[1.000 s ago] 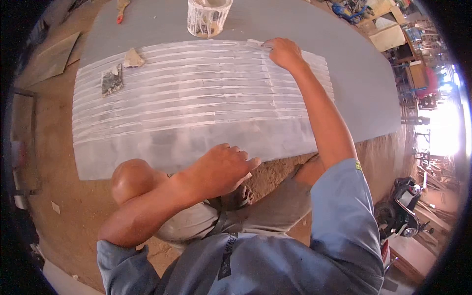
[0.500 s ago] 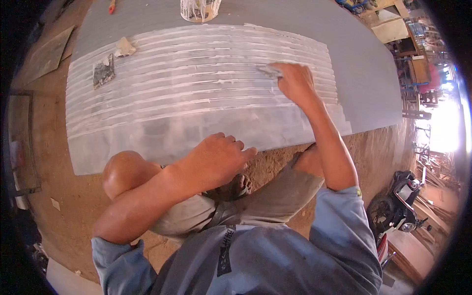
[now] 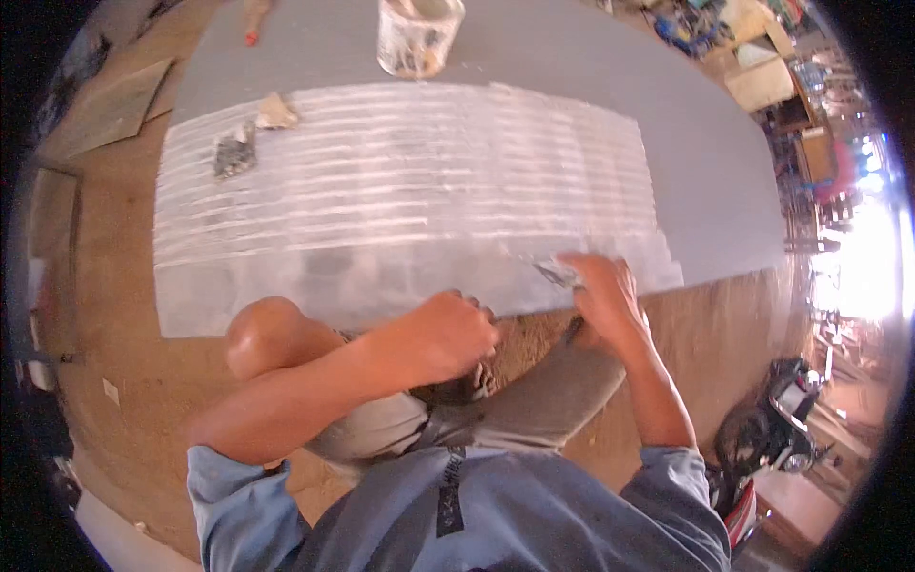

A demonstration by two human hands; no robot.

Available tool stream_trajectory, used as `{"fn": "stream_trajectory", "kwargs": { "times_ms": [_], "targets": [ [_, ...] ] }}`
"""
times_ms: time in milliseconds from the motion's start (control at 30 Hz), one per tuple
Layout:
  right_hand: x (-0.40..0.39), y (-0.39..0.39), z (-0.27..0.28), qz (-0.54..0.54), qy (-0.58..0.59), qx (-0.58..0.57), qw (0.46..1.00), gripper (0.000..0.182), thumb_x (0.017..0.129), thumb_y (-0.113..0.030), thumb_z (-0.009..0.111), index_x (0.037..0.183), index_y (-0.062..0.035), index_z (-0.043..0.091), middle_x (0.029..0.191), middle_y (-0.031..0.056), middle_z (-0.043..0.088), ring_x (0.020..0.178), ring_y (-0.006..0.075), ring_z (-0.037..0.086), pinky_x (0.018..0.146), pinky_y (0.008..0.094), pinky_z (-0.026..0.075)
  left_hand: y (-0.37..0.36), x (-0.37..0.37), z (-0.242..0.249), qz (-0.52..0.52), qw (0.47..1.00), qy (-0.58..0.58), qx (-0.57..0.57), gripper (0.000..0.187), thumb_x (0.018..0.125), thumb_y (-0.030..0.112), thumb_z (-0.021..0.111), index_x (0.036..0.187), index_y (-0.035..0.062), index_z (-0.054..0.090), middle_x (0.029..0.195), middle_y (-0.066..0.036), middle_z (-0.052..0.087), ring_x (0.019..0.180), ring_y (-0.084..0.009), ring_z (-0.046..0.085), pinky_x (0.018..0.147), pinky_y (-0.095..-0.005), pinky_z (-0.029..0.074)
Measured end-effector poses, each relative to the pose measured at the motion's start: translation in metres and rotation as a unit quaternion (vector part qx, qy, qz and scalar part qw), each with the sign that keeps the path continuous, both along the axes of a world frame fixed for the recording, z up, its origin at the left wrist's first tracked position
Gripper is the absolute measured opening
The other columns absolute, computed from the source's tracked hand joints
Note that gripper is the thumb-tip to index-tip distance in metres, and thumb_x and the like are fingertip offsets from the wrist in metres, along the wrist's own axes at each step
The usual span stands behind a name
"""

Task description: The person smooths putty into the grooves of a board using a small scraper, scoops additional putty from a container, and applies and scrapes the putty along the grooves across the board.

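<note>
A grey board [image 3: 710,200] lies in front of me, its near part coated with white paste [image 3: 381,172] in long ridges and a smoother strip along the near edge. My right hand [image 3: 610,296] grips a flat scraper [image 3: 556,274] over that smoother strip, near the board's front edge. Curled fingers show on my left hand [image 3: 456,334], which hovers by the near edge; whether it holds anything is hidden. A dark, paste-smeared piece [image 3: 233,154] and a pale scrap [image 3: 276,112] rest on the ridges at the left.
A paste-smeared white bucket [image 3: 417,38] stands at the board's far side. Beyond the left end are a red-tipped tool [image 3: 252,36] on the board and a flat panel [image 3: 119,110] on the ground. A motorcycle [image 3: 777,419] is at the right.
My right hand has come down with the scraper from the middle ridges to the near strip. The view has shifted, so more of the bucket shows.
</note>
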State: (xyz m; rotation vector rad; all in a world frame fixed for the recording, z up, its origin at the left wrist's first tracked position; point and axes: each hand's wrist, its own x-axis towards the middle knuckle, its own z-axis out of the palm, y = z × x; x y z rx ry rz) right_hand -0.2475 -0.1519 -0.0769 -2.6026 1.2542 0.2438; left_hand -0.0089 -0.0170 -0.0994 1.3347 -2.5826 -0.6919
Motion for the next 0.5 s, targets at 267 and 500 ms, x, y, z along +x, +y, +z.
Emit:
{"fn": "stream_trajectory", "kwargs": {
  "times_ms": [267,500],
  "targets": [
    [0.059,-0.062,0.005,-0.313,-0.473,0.262,0.781,0.062,0.086,-0.010,0.059,0.138,0.0110,0.033,0.127,0.0187,0.058,0.118,0.0360,0.058,0.097,0.0461,0.051,-0.021,0.007,0.018,0.059,0.996,0.038,0.047,0.040,0.092,0.031,0.062,0.125,0.0074,0.060,0.100,-0.018,0.069,0.097,-0.0374,0.065,0.082,-0.0470,0.053],
    [0.165,-0.021,0.041,-0.223,-0.749,0.417,0.464,0.048,0.092,-0.016,0.055,0.135,0.0041,0.045,0.131,0.0124,0.055,0.123,0.0241,0.053,0.107,0.0383,0.040,-0.047,0.035,0.035,0.405,0.760,0.508,0.037,0.048,0.098,0.032,0.061,0.134,0.0009,0.054,0.116,-0.014,0.068,0.110,-0.0227,0.062,0.093,-0.0354,0.049]
  ]
}}
